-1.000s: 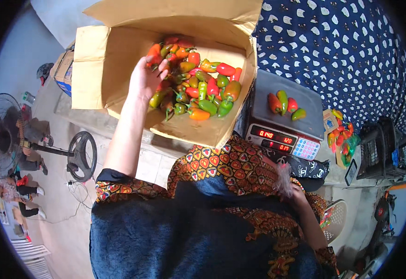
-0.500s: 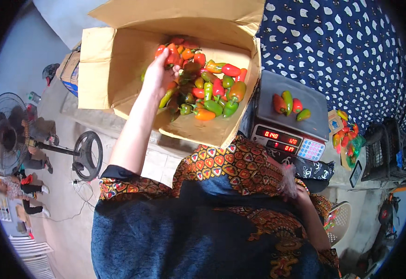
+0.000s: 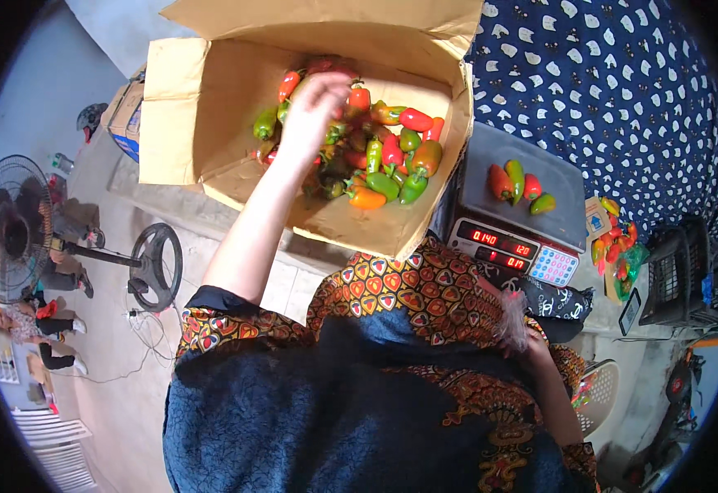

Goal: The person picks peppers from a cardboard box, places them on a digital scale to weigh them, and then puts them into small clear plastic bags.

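Observation:
My left hand point(image 3: 316, 105) reaches into an open cardboard box point(image 3: 240, 107) and hovers over loose peppers point(image 3: 384, 185), red, green and orange. Its fingers are blurred by motion but look loosely apart, and no pepper shows in them. Low on the right, my right hand point(image 3: 535, 353) is closed on a clear plastic bag point(image 3: 513, 320), which hangs crumpled by my patterned clothing. Between box and cloth stands a digital scale point(image 3: 478, 156) with a lit red display. Several peppers point(image 3: 522, 186) lie together on its grey pan.
Dark blue cloth with white cat shapes point(image 3: 597, 90) covers the far right. Beyond the scale are more peppers point(image 3: 614, 246), a phone point(image 3: 631, 312) and a black crate point(image 3: 675, 279). A standing fan point(image 3: 14, 230) is at left; a pale basket point(image 3: 601, 394) sits lower right.
My left hand has let go of the red pepper it gripped and moved right across the pile. The right hand stays on the bag. The view has shifted slightly.

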Demonstrator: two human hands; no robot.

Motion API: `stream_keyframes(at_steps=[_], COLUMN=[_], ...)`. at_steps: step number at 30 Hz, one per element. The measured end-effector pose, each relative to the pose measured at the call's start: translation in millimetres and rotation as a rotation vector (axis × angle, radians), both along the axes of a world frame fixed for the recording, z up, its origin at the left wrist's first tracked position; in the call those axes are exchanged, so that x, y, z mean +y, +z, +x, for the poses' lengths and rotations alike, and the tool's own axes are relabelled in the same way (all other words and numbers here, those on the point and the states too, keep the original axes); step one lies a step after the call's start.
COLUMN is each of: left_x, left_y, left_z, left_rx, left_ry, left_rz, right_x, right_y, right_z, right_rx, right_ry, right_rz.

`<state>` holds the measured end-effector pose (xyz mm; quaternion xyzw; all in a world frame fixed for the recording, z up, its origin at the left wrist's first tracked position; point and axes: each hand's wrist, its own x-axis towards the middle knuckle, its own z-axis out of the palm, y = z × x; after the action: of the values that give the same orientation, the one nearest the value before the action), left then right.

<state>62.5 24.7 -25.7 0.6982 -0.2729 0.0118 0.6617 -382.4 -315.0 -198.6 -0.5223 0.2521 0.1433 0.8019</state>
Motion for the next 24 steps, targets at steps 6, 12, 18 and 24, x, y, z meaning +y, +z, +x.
stream_keyframes(at_steps=[6, 12, 18, 24], left_x=[-8, -5, 3, 25], left_y=[-40, -52, -47, -5], left_z=[-57, -57, -59, -55], left_rx=[-0.49, -0.422, -0.384, -0.197], left_ry=[-0.189, -0.219, -0.263, -0.349], left_rz=[1.445, 1.475, 1.311, 0.727], right_x=[5, 5, 5, 7], right_y=[9, 7, 4, 3], right_z=[0, 1, 1, -2], right_rx=[0.005, 0.02, -0.028, -0.002], right_ry=[0.02, 0.017, 0.011, -0.013], right_rz=[-0.12, -0.106, -0.048, -0.048])
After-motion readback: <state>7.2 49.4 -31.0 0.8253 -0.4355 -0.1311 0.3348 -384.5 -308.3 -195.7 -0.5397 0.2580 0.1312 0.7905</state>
